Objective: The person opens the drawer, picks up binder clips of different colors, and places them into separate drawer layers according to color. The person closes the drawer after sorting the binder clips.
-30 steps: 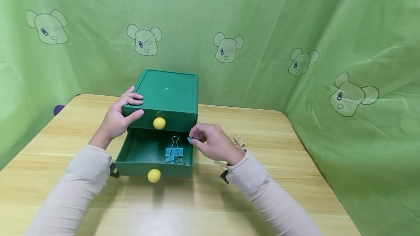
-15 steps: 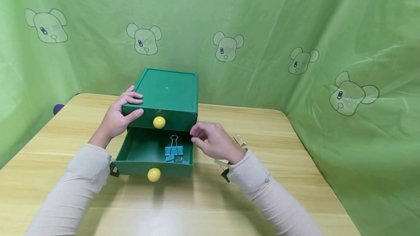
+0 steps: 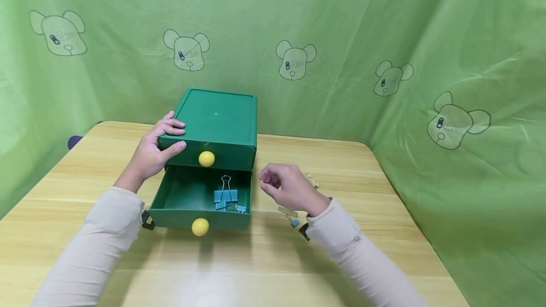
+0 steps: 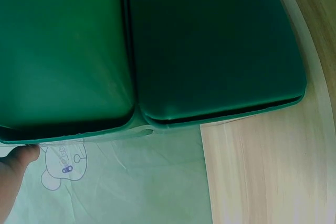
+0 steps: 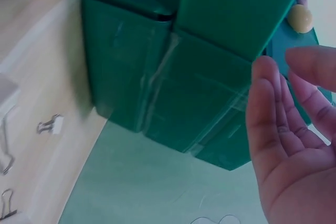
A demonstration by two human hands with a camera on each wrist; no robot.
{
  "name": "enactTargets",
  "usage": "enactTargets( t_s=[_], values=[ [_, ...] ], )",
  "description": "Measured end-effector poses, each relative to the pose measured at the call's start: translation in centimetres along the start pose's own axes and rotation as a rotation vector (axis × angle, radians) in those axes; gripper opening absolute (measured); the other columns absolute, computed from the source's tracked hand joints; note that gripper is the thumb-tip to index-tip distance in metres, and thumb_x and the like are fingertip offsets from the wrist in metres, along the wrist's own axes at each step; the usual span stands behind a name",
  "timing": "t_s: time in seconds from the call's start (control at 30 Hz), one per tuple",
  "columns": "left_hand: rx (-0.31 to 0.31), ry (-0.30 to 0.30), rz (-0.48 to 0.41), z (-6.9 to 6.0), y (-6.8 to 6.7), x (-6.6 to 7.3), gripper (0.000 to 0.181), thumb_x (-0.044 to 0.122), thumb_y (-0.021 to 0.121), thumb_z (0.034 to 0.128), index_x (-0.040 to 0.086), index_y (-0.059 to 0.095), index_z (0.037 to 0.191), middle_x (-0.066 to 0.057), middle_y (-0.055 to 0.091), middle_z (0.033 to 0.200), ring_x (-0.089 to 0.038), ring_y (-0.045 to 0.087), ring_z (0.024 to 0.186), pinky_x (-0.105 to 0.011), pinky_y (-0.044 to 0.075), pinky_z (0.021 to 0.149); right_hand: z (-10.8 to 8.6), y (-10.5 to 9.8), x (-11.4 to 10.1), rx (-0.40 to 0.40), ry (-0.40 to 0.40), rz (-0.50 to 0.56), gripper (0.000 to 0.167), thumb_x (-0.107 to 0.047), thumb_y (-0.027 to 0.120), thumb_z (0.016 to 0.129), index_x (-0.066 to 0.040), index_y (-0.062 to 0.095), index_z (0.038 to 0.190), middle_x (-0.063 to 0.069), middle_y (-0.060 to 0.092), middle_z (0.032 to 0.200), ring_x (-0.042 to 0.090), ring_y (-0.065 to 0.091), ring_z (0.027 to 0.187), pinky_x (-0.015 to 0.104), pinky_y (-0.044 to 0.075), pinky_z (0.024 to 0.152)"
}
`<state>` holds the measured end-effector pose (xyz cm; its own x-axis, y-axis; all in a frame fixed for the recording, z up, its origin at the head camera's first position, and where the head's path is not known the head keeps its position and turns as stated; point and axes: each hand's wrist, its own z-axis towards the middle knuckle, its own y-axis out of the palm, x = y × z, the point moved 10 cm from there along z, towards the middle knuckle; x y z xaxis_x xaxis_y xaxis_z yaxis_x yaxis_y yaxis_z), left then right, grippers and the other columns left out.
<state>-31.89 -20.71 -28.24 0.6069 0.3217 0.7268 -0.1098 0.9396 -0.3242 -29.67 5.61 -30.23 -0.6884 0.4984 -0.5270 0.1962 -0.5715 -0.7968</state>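
Observation:
My left hand (image 3: 147, 158) rests on the top left front corner of a green two-drawer box (image 3: 219, 120), fingers on the lid, thumb along the front. The lower drawer (image 3: 170, 218) is pulled out. Inside it lie a large blue binder clip (image 3: 226, 196), with smaller blue clips partly under it, and a small blue binder clip (image 3: 241, 209) in the front right corner. Just right of the drawer, my right hand (image 3: 292, 188) hovers with nothing in its loosely bent fingers; the right wrist view shows a gap between thumb and fingertips.
On the wooden table (image 3: 354, 240) right of the box lie pale binder clips, one (image 3: 312, 180) behind my right hand, another (image 3: 287, 211) below it. A small blue clip (image 3: 294, 222) lies beside that one. Green curtains (image 3: 341, 22) enclose the table.
My right hand has let go of a small blue binder clip, which now lies in the drawer, and has moved off to the right. The left hand has stayed on the box.

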Motion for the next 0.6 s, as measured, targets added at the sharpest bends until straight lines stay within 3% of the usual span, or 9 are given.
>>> enactTargets(
  t_s=[0.23,0.33,0.43,0.53,0.6],
  values=[
    [-0.001,0.004,-0.008,0.0,0.0,0.2,0.023,-0.002,0.066,0.0872,-0.005,0.059,0.109,-0.018,0.049,0.133,-0.026,0.019,0.145,-0.057,0.008,0.113,-1.5,0.3,2.1,-0.043,0.028,-0.119,0.004,-0.003,0.067,0.088,-0.002,0.064,0.090,-0.005,0.059,0.073,0.005,0.053,0.063,0.023,0.048,0.061],
    [-0.003,0.009,-0.010,0.0,0.0,0.3,0.023,-0.002,0.066,0.0873,-0.005,0.059,0.109,-0.019,0.049,0.134,-0.026,0.019,0.145,-0.057,0.008,0.113,-2.1,0.5,3.2,-0.062,0.042,-0.135,0.005,-0.001,0.067,0.087,-0.002,0.063,0.089,-0.006,0.059,0.071,0.005,0.052,0.061,0.028,0.051,0.059],
    [-0.001,0.011,-0.006,0.0,-0.1,0.3,0.022,-0.002,0.066,0.0871,-0.004,0.059,0.108,-0.017,0.050,0.132,-0.026,0.019,0.145,-0.057,0.009,0.113,-2.9,1.1,4.5,-0.108,0.089,-0.165,0.006,-0.003,0.069,0.087,-0.003,0.063,0.088,-0.008,0.057,0.068,0.004,0.051,0.057,0.043,0.048,0.086],
    [0.000,0.017,-0.011,0.0,0.0,0.4,0.022,-0.003,0.066,0.0868,-0.005,0.059,0.108,-0.012,0.053,0.130,-0.026,0.019,0.145,-0.056,0.009,0.113,-3.8,1.9,5.9,-0.172,0.157,-0.171,0.008,-0.005,0.069,0.087,-0.005,0.062,0.087,-0.008,0.056,0.067,0.004,0.050,0.056,0.047,0.047,0.085],
    [0.001,0.018,-0.013,0.0,0.0,0.3,0.022,-0.003,0.066,0.0866,-0.005,0.059,0.107,-0.006,0.054,0.128,-0.026,0.019,0.145,-0.055,0.009,0.114,-4.4,2.4,6.9,-0.209,0.211,-0.162,0.008,-0.004,0.069,0.087,-0.006,0.061,0.086,-0.007,0.056,0.067,0.005,0.050,0.056,0.039,0.050,0.076]
  ],
)
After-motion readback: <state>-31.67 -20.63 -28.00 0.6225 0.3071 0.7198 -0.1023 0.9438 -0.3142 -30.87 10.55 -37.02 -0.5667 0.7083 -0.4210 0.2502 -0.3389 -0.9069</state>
